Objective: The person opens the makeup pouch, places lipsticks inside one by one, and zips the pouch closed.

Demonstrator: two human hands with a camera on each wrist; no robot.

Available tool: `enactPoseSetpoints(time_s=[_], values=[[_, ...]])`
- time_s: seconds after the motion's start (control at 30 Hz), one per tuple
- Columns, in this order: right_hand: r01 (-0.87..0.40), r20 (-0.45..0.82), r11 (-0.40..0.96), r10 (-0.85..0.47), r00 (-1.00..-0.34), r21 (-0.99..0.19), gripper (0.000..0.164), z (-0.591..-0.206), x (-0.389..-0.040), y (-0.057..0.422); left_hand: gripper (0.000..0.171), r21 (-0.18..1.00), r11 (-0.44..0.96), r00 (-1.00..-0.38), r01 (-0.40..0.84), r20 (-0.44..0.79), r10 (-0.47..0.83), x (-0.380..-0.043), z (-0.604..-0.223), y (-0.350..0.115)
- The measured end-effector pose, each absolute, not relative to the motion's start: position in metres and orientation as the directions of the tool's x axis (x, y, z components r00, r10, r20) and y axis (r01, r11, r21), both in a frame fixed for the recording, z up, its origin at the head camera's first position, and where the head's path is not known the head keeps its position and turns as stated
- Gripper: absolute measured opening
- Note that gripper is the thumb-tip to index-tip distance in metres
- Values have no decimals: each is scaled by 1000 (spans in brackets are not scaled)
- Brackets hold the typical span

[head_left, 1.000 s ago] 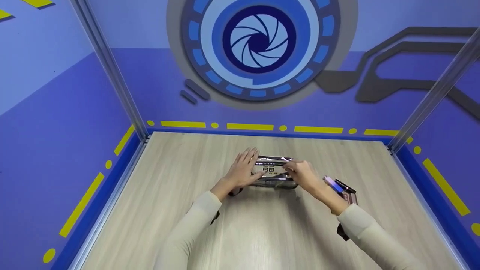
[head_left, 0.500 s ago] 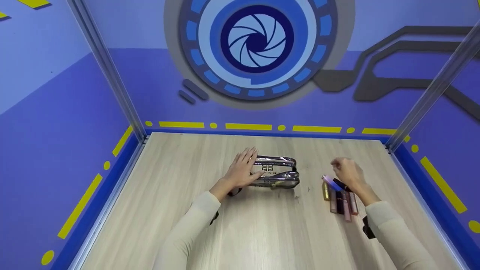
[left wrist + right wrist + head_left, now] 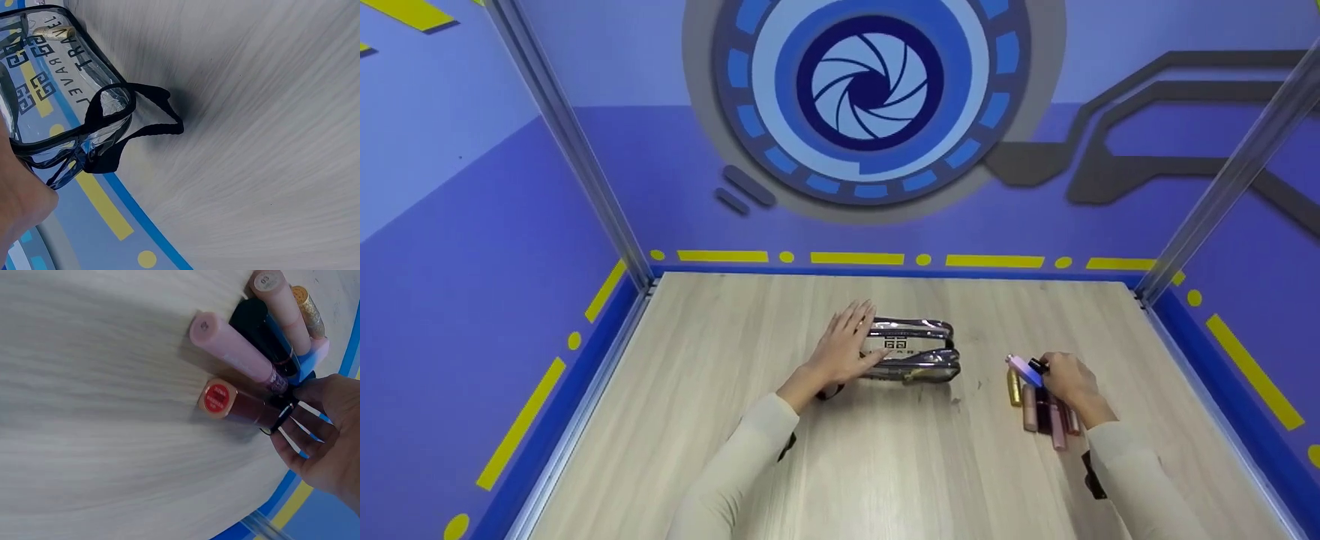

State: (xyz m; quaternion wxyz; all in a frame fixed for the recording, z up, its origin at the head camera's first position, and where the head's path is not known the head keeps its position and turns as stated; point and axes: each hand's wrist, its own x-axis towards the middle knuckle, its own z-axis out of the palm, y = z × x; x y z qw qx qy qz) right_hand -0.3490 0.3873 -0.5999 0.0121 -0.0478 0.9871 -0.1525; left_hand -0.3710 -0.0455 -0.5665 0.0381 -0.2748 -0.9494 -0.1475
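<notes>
A clear cosmetic pouch (image 3: pixel 919 367) with black trim lies near the middle of the table. My left hand (image 3: pixel 844 349) rests on its left end, fingers extended. Through the pouch's clear wall a gold-coloured item (image 3: pixel 53 32) shows in the left wrist view. Over on the right, my right hand (image 3: pixel 1071 379) pinches a black cosmetic tube (image 3: pixel 1037 365) at the top of a small pile. Around it lie a purple-blue tube (image 3: pixel 1024 369), a gold tube (image 3: pixel 1014 388), a pink tube (image 3: pixel 236 351) and a brownish-red lip gloss tube (image 3: pixel 247 405). The hand covers part of the pile.
A beige tube (image 3: pixel 281 309) and a dark tube (image 3: pixel 264 334) lie side by side in the pile. A black fabric strap loop (image 3: pixel 160 126) sticks out from the pouch end. Blue printed panels (image 3: pixel 870 232) stand behind the wooden table (image 3: pixel 840 465).
My right hand has left the pouch's right end, moved right and come down onto the tube pile, where it now pinches the black tube. The left hand has stayed on the pouch.
</notes>
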Motion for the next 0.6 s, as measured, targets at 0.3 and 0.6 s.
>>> enactPoseSetpoints(time_s=[0.3, 0.6], values=[[-105, 87, 953, -83, -993, -285, 23, -604, -346, 384, 84, 264, 797, -840, 543, 161, 518, -369, -569, -44], [-186, 303, 897, -61, -951, -401, 28, -566, -349, 358, 84, 236, 812, -846, 533, 143, 514, -371, -567, -46]])
